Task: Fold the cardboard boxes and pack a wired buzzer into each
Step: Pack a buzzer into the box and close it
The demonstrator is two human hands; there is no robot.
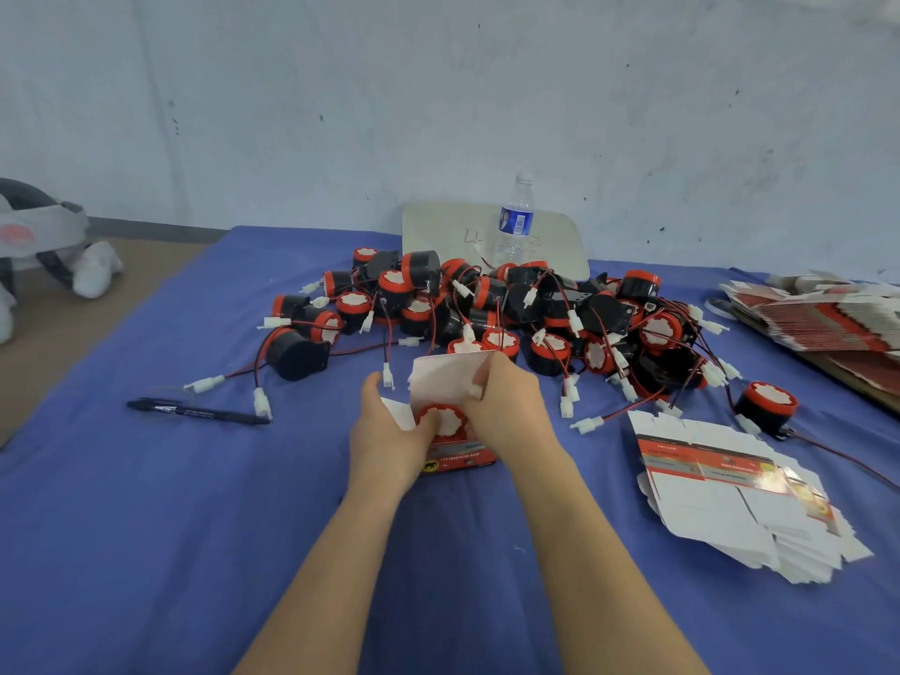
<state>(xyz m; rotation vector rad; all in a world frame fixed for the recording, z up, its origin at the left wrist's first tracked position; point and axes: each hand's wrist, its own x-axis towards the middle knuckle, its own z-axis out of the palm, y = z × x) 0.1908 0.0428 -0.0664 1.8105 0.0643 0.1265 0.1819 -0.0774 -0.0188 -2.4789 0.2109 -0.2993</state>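
Seating a buzzer into a folded box is judged to be the step in hand. The box is held near the middle of the table, a little toward the near edge, with the buzzer's red-rimmed face up in the open mouth.

The left hand is wrapped round the box's left side, thumb laid on the buzzer rim. The right hand is curled over the right side, fingers against the raised lid flap. Something small and white shows at its fingertips, maybe the connector, but that cannot be told for sure. Whether the wire is inside is hidden by the hands.

For a clean job:
- Wire and plug should be tucked beside or under the body first, so nothing is trapped on the flap line.
- The buzzer should be pushed down square until its face sits below the rim, with the walls braced by the left hand so they are not bowed.
- Side tabs should be folded in before the lid flap is closed.

Loose buzzers are piled toward the far edge, wires tangled. Flat boxes are stacked by the right edge, with a second stack at the far right corner. A pen lies toward the left edge.
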